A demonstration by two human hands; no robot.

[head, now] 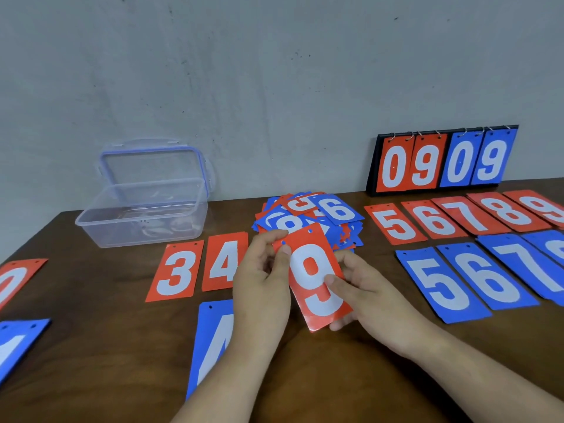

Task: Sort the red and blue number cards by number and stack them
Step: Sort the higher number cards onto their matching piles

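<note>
On the dark brown wooden table (pixel 106 346), a clear plastic lidded box (pixel 143 215) sits left of the jumbled pile of red and blue number cards (pixel 308 218), and a black flip scoreboard (pixel 442 161) stands right of it. A red card numbered 9 (pixel 308 264) tilts just in front of the pile, pinched by the left hand (pixel 262 285) and the right hand (pixel 369 294).

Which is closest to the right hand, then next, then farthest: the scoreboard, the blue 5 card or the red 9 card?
1. The red 9 card: held in the right hand, so it is touching.
2. The blue 5 card: lying flat just to that hand's right.
3. The scoreboard: standing far back on the right.
</note>
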